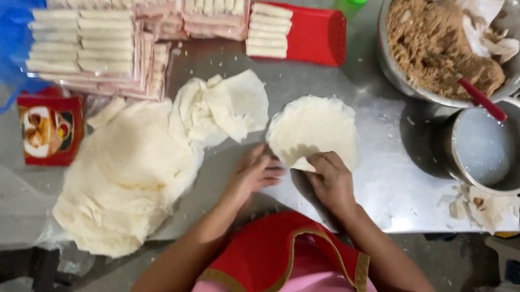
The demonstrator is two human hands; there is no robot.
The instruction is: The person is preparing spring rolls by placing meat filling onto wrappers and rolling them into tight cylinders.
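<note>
A round white wrapper sheet (315, 128) lies flat on the steel table (397, 183). My right hand (332, 180) pinches and folds up the wrapper's near edge. My left hand (254, 174) rests on the table just left of the wrapper, its fingertips touching the wrapper's lower left rim. A big stack of wrapper sheets (123, 178) sits to the left of my left hand, with crumpled torn sheets (221, 108) behind it.
A large steel bowl of brown filling (437, 40) stands at the right, and below it a smaller pot of whitish liquid (492, 146) with a red-handled utensil (481, 99). Finished rolls fill trays (104, 43) and a red tray (306, 30) at the back. A red box (52, 128) lies left.
</note>
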